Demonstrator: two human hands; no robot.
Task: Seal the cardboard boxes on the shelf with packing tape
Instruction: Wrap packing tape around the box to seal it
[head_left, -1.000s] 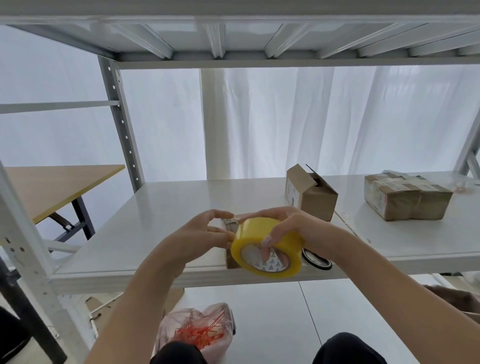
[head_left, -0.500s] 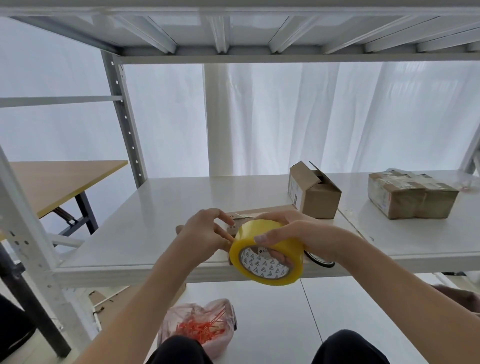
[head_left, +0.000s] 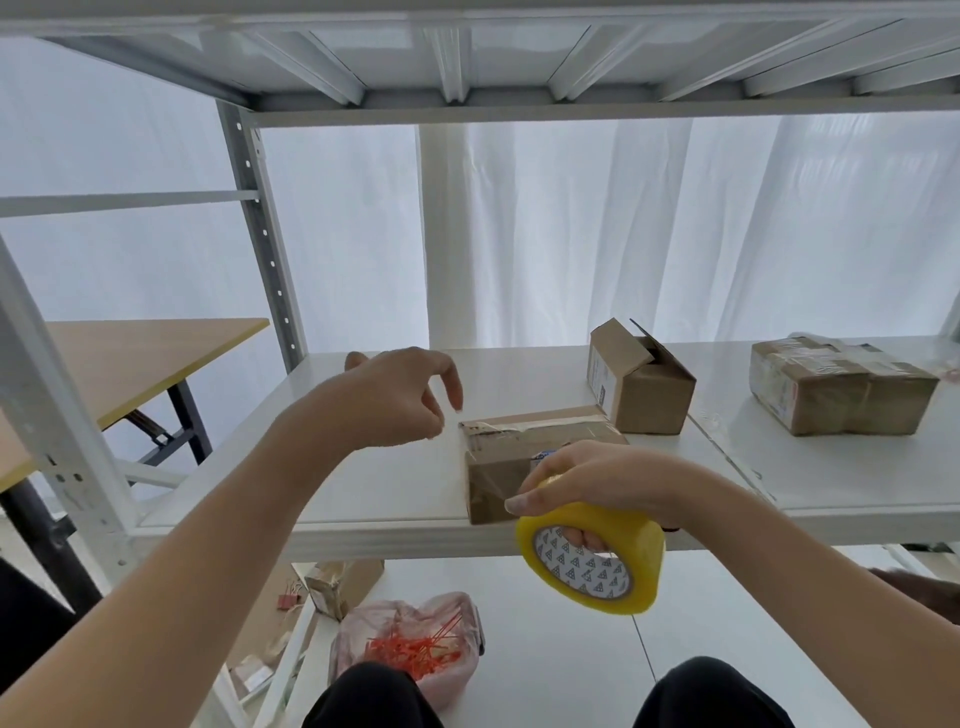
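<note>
My right hand (head_left: 597, 478) grips a yellow roll of packing tape (head_left: 592, 561), fingers through its core, just in front of the white shelf's (head_left: 363, 493) edge. My left hand (head_left: 395, 400) is raised to the left and pinches the tape's free end. A clear strip runs from it down towards the roll, past the left end of a small cardboard box (head_left: 519, 452) at the shelf's front. Behind that box stands a box with open flaps (head_left: 639, 384). A taped box (head_left: 841, 384) lies at the far right.
A grey shelf upright (head_left: 260, 234) rises at the left, with a wooden table (head_left: 130, 353) beyond it. The upper shelf (head_left: 467, 52) hangs overhead. Below lie a pink bag of red ties (head_left: 415, 644) and a small box (head_left: 337, 587).
My left hand has pulled up and left away from the roll, drawing out tape. My right hand has carried the roll down and right, uncovering the near box.
</note>
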